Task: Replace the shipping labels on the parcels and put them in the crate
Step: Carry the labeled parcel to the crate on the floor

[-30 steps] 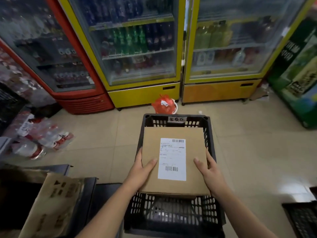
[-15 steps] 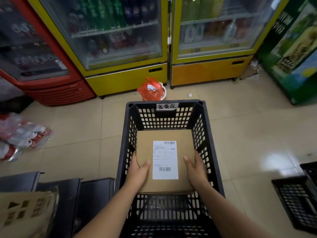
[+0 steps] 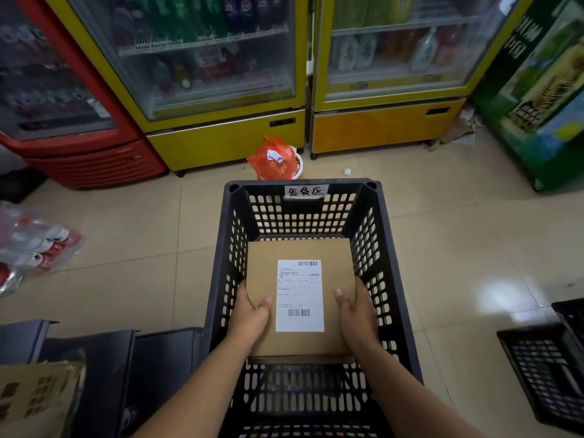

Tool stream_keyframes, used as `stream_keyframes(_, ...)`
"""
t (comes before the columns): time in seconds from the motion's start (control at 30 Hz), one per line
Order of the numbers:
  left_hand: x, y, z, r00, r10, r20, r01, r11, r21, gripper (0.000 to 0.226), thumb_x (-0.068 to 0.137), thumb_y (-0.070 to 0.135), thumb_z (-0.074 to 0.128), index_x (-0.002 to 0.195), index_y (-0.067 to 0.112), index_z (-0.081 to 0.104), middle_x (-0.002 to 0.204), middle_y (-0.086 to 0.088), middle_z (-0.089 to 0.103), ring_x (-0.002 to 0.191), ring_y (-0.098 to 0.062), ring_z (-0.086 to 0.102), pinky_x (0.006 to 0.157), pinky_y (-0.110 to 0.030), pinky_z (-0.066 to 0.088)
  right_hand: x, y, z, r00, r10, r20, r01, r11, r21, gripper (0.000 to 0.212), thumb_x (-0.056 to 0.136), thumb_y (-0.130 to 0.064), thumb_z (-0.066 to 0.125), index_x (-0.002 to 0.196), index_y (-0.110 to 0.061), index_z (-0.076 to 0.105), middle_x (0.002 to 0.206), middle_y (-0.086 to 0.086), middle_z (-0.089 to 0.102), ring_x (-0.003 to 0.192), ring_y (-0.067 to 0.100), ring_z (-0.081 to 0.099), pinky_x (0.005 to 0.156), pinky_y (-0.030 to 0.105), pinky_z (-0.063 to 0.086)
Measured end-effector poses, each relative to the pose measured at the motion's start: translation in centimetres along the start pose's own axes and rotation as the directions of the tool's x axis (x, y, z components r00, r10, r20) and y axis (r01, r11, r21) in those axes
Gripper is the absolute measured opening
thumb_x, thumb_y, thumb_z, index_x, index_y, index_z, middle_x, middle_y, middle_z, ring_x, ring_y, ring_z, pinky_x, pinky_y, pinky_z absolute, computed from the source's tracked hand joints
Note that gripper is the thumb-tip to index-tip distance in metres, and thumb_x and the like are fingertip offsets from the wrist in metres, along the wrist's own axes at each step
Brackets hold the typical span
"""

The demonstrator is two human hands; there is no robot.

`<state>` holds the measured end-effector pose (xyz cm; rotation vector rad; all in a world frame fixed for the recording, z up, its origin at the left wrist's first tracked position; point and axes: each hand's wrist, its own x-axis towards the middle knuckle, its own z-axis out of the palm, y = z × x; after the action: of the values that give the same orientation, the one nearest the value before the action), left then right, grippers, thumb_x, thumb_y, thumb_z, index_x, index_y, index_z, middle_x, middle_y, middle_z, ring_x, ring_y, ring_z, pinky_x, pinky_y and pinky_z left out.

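We see the parcel (image 3: 335,257) inside the black crate (image 3: 347,184), with its white label (image 3: 299,295) facing up. Our left grip (image 3: 252,314) is clamped on its left edge and our right grip (image 3: 357,317) on its right edge, thumbs on top. We cannot tell if it touches the crate bottom.

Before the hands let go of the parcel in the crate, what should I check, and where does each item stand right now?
1. The shipping label lies flat on top of the parcel: ok.
2. The parcel sits inside the walls of the crate: ok.
3. The left hand and right hand grip the parcel's side edges: ok.
4. The parcel rests on the crate floor: cannot tell.
5. The space beneath the parcel is free: cannot tell, hidden.
6. The label is the replacement one: cannot tell.
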<state>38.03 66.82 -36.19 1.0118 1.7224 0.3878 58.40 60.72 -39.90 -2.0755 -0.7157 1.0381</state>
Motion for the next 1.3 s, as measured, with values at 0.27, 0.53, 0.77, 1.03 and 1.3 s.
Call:
stream_keyframes(0.27, -0.7, 0.6, 0.2, 0.999, 0.039, -0.033, -0.032, 0.981, 0.193, 0.049, 0.104, 0.025, 0.058, 0.145, 0.008, 0.039, 0.14, -0.01, 0.055, 0.13, -0.027, 0.053, 0.11, -0.041, 0.042, 0.2, -2.0, -0.4, 0.996, 0.063, 0.059, -0.044, 0.959, -0.279, 0.059, 0.104, -0.042, 0.051, 0.152, -0.014, 0.034, 0.153, 0.011, 0.045, 0.136, 0.033, 0.05, 0.109, 0.05, 0.047)
stream_keyframes(0.53, -4.6, 3.2, -1.4, 0.963, 0.27, -0.015, -0.206, 0.767, 0.607, 0.046, 0.102, 0.043, 0.045, 0.138, 0.015, 0.041, 0.132, -0.007, 0.052, 0.113, -0.028, 0.06, 0.09, -0.042, 0.054, -2.5, -7.2, -3.5, 0.962, -0.137, 0.237, 0.265, 0.684, -0.68, 0.048, 0.101, -0.03, 0.047, 0.145, -0.013, 0.036, 0.142, 0.011, 0.045, 0.125, 0.03, 0.052, 0.1, 0.045, 0.05)
stream_keyframes(0.77, -10.0, 6.2, -4.8, 0.829, 0.552, 0.092, -0.397, 0.464, 0.792, 0.05, 0.103, 0.049, 0.038, 0.146, 0.023, 0.042, 0.134, 0.005, 0.054, 0.116, -0.017, 0.054, 0.093, -0.033, 0.05, -6.1, -12.2, -7.9, 0.872, -0.337, 0.355, 0.484, 0.492, -0.724, 0.052, 0.102, -0.043, 0.043, 0.15, -0.022, 0.035, 0.143, 0.001, 0.046, 0.126, 0.023, 0.051, 0.1, 0.038, 0.051)
stream_keyframes(1.03, -16.8, 10.4, -12.3, 0.725, 0.688, -0.045, -0.407, 0.479, 0.778, 0.052, 0.104, 0.049, 0.04, 0.148, 0.023, 0.044, 0.14, 0.005, 0.056, 0.127, -0.017, 0.052, 0.104, -0.033, 0.044, -13.4, -20.9, -10.8, 0.732, -0.569, 0.373, 0.643, 0.399, -0.653, 0.062, 0.102, -0.046, 0.045, 0.157, -0.023, 0.031, 0.153, -0.007, 0.043, 0.136, 0.016, 0.046, 0.108, 0.032, 0.045)
stream_keyframes(1.3, -25.7, 11.3, -22.9, 0.627, 0.748, -0.216, -0.38, 0.536, 0.754, 0.055, 0.105, 0.046, 0.039, 0.154, 0.021, 0.036, 0.151, 0.002, 0.047, 0.135, -0.019, 0.046, 0.109, -0.036, 0.04, -22.3, -28.6, -9.4, 0.5, -0.773, 0.391, 0.801, 0.24, -0.549, 0.055, 0.101, -0.046, 0.048, 0.153, -0.033, 0.035, 0.148, -0.014, 0.048, 0.128, 0.01, 0.052, 0.099, 0.028, 0.051)
